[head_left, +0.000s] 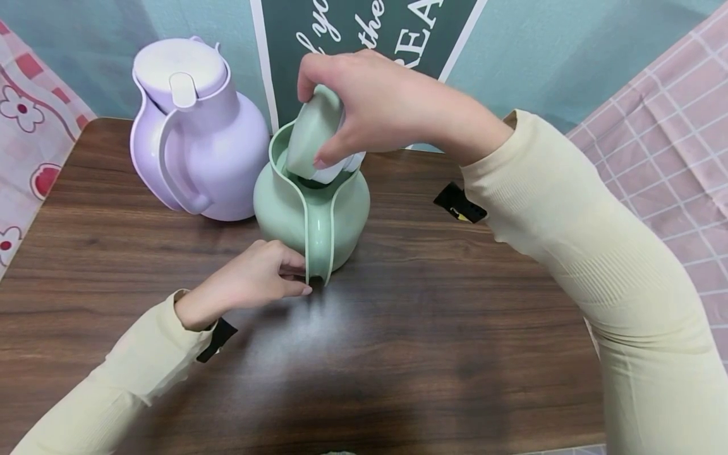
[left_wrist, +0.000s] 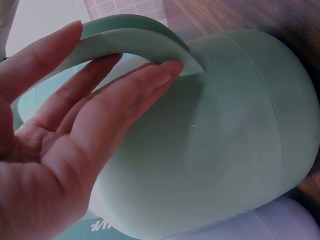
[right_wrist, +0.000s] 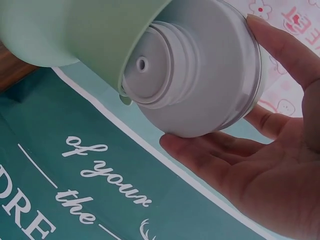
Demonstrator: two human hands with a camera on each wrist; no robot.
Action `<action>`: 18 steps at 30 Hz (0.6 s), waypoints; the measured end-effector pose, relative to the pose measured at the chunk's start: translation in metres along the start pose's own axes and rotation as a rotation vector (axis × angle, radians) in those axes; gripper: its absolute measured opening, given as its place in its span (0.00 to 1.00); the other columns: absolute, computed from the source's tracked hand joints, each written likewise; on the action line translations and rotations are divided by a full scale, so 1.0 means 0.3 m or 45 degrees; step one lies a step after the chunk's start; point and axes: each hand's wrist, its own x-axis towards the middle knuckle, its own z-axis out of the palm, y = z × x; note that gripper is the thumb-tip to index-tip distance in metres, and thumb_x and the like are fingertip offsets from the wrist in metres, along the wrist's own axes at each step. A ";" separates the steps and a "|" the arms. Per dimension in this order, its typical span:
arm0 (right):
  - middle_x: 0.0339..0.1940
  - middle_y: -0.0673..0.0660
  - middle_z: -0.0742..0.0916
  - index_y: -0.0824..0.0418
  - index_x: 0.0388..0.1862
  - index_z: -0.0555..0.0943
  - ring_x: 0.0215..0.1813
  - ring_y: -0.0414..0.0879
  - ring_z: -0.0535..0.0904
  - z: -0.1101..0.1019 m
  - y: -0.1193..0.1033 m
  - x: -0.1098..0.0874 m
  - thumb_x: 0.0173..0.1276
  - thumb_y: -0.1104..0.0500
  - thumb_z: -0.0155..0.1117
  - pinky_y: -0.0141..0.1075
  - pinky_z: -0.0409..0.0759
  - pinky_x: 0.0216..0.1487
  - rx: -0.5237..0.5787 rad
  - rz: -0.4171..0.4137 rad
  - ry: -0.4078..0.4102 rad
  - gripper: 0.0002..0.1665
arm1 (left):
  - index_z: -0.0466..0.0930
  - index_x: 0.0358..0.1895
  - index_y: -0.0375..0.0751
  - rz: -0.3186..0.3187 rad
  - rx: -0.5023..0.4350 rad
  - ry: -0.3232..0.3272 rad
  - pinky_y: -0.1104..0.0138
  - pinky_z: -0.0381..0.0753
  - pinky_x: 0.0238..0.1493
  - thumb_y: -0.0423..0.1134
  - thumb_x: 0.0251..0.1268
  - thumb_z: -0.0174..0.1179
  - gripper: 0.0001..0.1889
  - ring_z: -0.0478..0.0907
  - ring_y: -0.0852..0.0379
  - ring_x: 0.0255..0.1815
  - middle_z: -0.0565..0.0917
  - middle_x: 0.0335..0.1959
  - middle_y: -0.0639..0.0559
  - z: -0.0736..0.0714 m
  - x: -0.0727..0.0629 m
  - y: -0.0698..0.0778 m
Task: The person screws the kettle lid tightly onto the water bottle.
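A green thermos jug (head_left: 281, 205) stands on the table, its handle (head_left: 320, 234) facing me. My left hand (head_left: 256, 275) holds that handle low down; in the left wrist view the thumb lies on one side and fingers reach in under it. Over the jug's mouth, my right hand (head_left: 387, 104) grips the green lid (head_left: 313, 136) between thumb and fingers. The lid is tilted on its side. Its white underside, with a round stopper (right_wrist: 155, 87) that has a small hole, faces the jug's rim in the right wrist view. The jug's inside is mostly hidden.
A lilac thermos jug (head_left: 227, 158) with its lid on stands close to the left of the green one. Behind is a dark green sign (head_left: 341, 22) with white lettering against a blue cloth. The wooden table (head_left: 443, 316) extends in front.
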 end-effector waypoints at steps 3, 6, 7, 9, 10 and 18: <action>0.44 0.41 0.77 0.48 0.51 0.68 0.47 0.41 0.67 0.003 0.000 -0.004 0.39 0.33 0.70 0.35 0.64 0.48 -0.009 -0.010 0.025 0.42 | 0.83 0.27 0.48 -0.010 -0.007 0.001 0.66 0.68 0.29 0.37 0.48 0.67 0.03 0.66 0.64 0.22 0.77 0.19 0.65 0.001 -0.002 0.002; 0.44 0.42 0.77 0.48 0.50 0.69 0.46 0.41 0.68 0.005 0.000 -0.009 0.40 0.33 0.71 0.35 0.64 0.48 -0.018 -0.021 0.042 0.41 | 0.82 0.26 0.48 -0.014 -0.008 0.007 0.67 0.65 0.26 0.36 0.48 0.67 0.03 0.63 0.64 0.20 0.73 0.16 0.64 0.002 -0.004 0.003; 0.44 0.42 0.77 0.48 0.50 0.69 0.46 0.42 0.68 0.005 0.000 -0.010 0.39 0.33 0.71 0.35 0.64 0.48 -0.021 -0.023 0.044 0.41 | 0.82 0.26 0.47 -0.013 -0.005 0.012 0.67 0.65 0.25 0.36 0.48 0.67 0.03 0.62 0.64 0.20 0.72 0.15 0.64 0.003 -0.004 0.002; 0.44 0.42 0.77 0.48 0.51 0.69 0.47 0.42 0.68 0.006 0.001 -0.011 0.39 0.33 0.70 0.35 0.64 0.48 -0.029 -0.024 0.046 0.41 | 0.80 0.25 0.47 -0.014 -0.005 0.019 0.68 0.63 0.24 0.35 0.48 0.67 0.04 0.61 0.64 0.19 0.70 0.14 0.63 0.008 -0.005 0.000; 0.44 0.42 0.77 0.48 0.51 0.69 0.47 0.42 0.68 0.006 0.001 -0.011 0.39 0.32 0.70 0.35 0.63 0.48 -0.033 -0.025 0.046 0.41 | 0.79 0.24 0.46 -0.019 -0.004 0.023 0.68 0.62 0.23 0.34 0.48 0.66 0.05 0.60 0.64 0.18 0.68 0.14 0.63 0.011 -0.005 -0.001; 0.44 0.43 0.77 0.48 0.51 0.69 0.47 0.43 0.68 0.007 0.003 -0.010 0.39 0.32 0.70 0.35 0.63 0.48 -0.051 -0.039 0.047 0.42 | 0.78 0.22 0.48 -0.043 0.006 0.044 0.68 0.63 0.23 0.32 0.48 0.66 0.07 0.60 0.65 0.17 0.67 0.13 0.62 0.028 -0.001 -0.010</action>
